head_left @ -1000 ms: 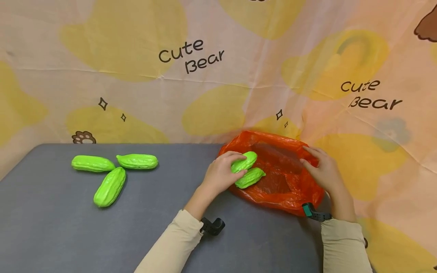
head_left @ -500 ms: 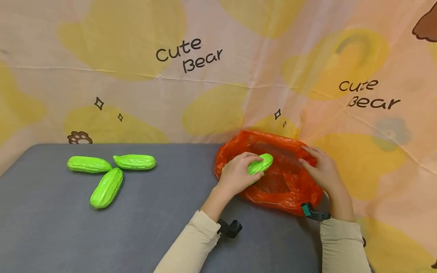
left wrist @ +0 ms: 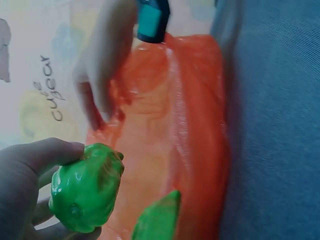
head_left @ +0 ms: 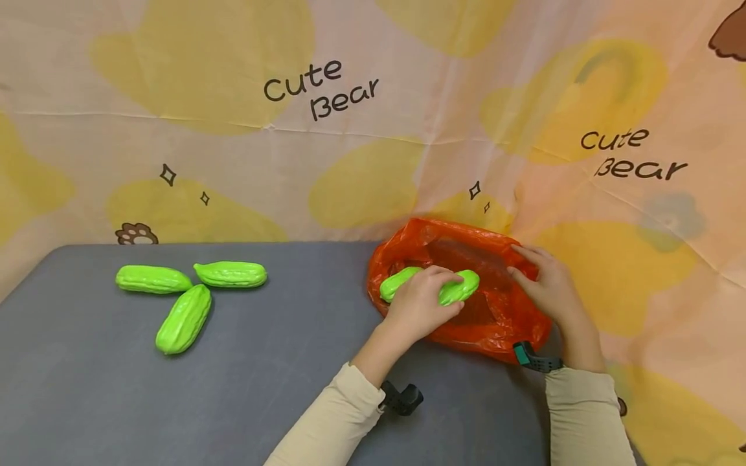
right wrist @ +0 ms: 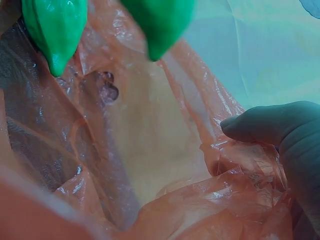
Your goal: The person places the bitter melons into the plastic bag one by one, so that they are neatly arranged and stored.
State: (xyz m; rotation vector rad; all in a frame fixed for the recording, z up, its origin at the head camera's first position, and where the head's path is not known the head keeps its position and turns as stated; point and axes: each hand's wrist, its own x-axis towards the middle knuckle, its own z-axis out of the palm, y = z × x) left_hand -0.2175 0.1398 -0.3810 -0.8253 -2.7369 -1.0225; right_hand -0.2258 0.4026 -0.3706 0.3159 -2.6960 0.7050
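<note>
My left hand (head_left: 416,307) grips a bright green bitter gourd (head_left: 460,288) over the mouth of a red plastic bag (head_left: 492,330). A second green gourd (head_left: 399,283) shows behind that hand, at the bag's left side; the hand hides how the two lie to each other. In the left wrist view, thumb and fingers curl round the held gourd (left wrist: 85,190), and a gourd's pointed tip (left wrist: 157,220) appears beside it. My right hand (head_left: 553,288) holds the bag's right rim, the thumb (right wrist: 260,122) against the crumpled plastic.
Three more green gourds lie at the left of the grey table (head_left: 280,388), their ends close together: one at the far left (head_left: 153,279), one beside it (head_left: 231,274), one nearer (head_left: 183,319). A printed cloth (head_left: 233,149) hangs behind and to the right.
My left hand has moved right with the gourd, from the bag's left edge to over its opening. The right hand has stayed on the rim. The three gourds at left have not moved.
</note>
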